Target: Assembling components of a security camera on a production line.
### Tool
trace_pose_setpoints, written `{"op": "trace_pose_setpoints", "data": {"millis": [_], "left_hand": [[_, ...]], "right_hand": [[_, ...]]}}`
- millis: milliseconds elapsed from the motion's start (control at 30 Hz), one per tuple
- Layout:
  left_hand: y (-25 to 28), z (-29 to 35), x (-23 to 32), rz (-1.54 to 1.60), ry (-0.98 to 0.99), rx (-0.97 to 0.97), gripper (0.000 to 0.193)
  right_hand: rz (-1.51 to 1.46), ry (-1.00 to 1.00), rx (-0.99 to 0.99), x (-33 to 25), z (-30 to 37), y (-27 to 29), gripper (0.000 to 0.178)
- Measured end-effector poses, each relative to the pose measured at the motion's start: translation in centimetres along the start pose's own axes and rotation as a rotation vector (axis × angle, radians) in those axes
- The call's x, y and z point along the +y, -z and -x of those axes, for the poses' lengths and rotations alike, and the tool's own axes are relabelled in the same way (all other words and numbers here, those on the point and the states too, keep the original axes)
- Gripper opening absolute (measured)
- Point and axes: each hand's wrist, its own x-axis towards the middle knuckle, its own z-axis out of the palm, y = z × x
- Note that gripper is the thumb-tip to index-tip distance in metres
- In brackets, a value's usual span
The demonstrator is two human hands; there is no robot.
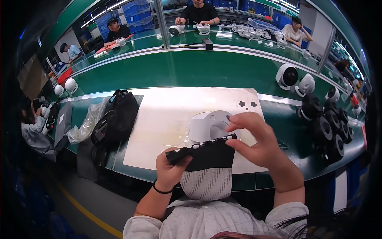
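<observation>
My left hand [170, 169] grips the left end of a black adhesive-pad sheet [211, 157], whose lower part shows a printed white backing. The sheet is bent over along its top edge, where a row of white round spots shows. My right hand [256, 139] is open beside the sheet's right end, thumb and index finger apart. A small dark round spot at the index fingertip lies against a white rounded housing [199, 126]; whether it is stuck to the finger or the housing I cannot tell. The housing, with a wide round opening, rests on the white mat [147, 139], partly behind the sheet.
Small black flower-shaped pieces [242, 104] lie at the mat's far right. A black bag [115, 119] and clear plastic bag [88, 125] are left. Black round parts [326, 125] and white-and-black units [287, 77] stand right. Several people work across the green bench [207, 69].
</observation>
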Motion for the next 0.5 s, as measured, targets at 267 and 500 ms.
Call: {"op": "trace_pose_setpoints", "data": {"millis": [267,500], "left_hand": [[0.0,0.0,-0.1,-0.077,0.031,-0.027,0.01],[-0.2,0.3,-0.8,-0.134,-0.035,-0.12,0.01]], "right_hand": [[0.143,0.313,-0.26,-0.7,0.1,-0.5,0.043],[0.139,0.314,-0.089,0.0,0.4,-2.8,0.054]]}}
